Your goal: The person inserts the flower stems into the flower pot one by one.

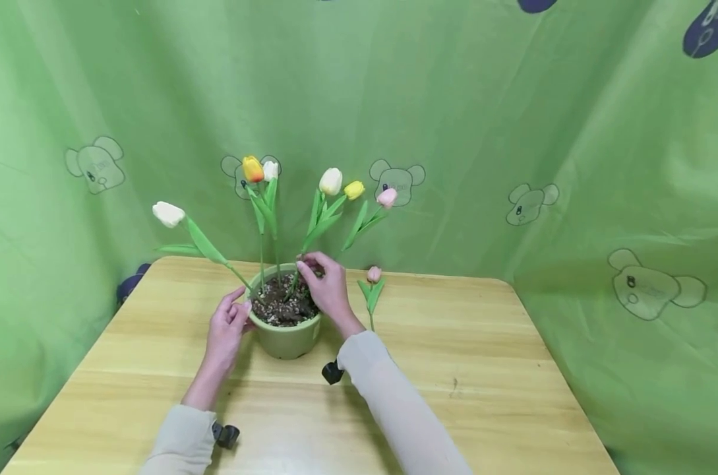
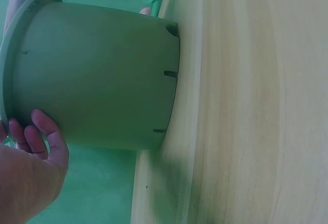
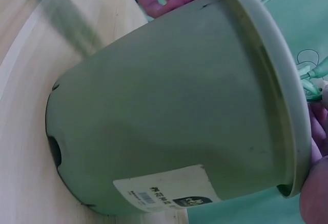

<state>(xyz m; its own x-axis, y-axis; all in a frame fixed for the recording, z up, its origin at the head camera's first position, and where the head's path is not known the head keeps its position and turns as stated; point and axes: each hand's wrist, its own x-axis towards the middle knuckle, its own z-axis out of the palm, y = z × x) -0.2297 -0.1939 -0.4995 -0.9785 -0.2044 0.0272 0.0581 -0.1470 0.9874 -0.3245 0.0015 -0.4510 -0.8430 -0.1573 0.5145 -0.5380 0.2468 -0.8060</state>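
**Holding a flower pot while a stem goes into the soil**

Standing near the middle of the wooden table (image 1: 465,343), a green plastic pot (image 1: 285,336) holds dark soil (image 1: 281,309) with small pale stones in it. Several artificial tulips rise from the soil: an orange one (image 1: 252,169), a white one (image 1: 331,181), a yellow one (image 1: 354,190), a pink one (image 1: 387,196), and another white tulip (image 1: 168,214) that leans far out to the left.

The left hand (image 1: 228,326) rests against the left side of the pot, at its rim. Its fingers (image 2: 43,131) are nearly straight and lie against the pot wall, as the left wrist view shows; they are not wrapped around it.

The right hand (image 1: 326,285) is over the back right part of the pot, above the soil. Its fingertips are pressed together and pinch a green stem (image 1: 302,260) low down, near the place where it meets the soil. Which flower belongs to this stem, I cannot tell for sure.

One small pink tulip (image 1: 373,285) with two green leaves lies on the table just to the right of the pot, close to the right wrist and apart from the pot.

In the right wrist view, a white label (image 3: 164,188) with a barcode is on the pot wall. A green cloth (image 1: 513,99) printed with bear shapes hangs behind the table and on both sides.
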